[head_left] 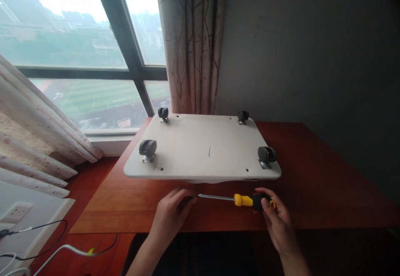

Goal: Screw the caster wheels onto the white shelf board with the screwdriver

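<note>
My right hand is closed round the black part of a yellow-and-black screwdriver. Its metal shaft lies nearly level and points left. My left hand is closed in a pinch, its fingertips just left of the screwdriver's tip. A small dark bit shows at those fingertips, too small to name. Beyond both hands lies a white board with rounded corners, holes near its edges and a short dark mark. Black caster wheels on metal plates stand up at its corners: near left, near right, far left, far right.
The board rests on a reddish-brown wooden table, whose front edge runs below my hands. A window and curtains stand behind and left. Cables and a wall socket are at lower left.
</note>
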